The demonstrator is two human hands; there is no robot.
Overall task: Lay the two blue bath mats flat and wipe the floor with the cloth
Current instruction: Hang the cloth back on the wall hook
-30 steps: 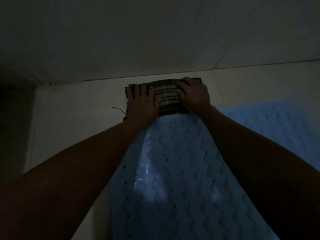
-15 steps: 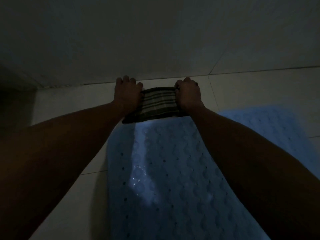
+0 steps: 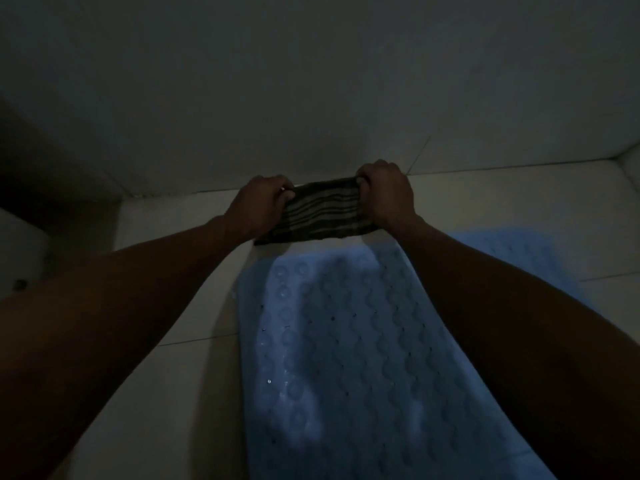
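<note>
Since half a second ago your hands have lifted the far edge of the cloth (image 3: 323, 211) off the floor (image 3: 173, 393), where a second ago they pressed it flat with straight fingers. Largest first: the floor tiles run to the wall (image 3: 311, 81); one blue bath mat (image 3: 346, 358) lies flat between your forearms, and the second mat (image 3: 502, 251) shows partly behind your right arm, seemingly flat too. The striped cloth sits just beyond the near mat's far end, its near edge on the tile. Your left hand (image 3: 258, 206) and right hand (image 3: 389, 194) each pinch an end with curled fingers. You look to be mid-wipe; next, set the cloth down and drag it across bare tile, clear of the mats.
</note>
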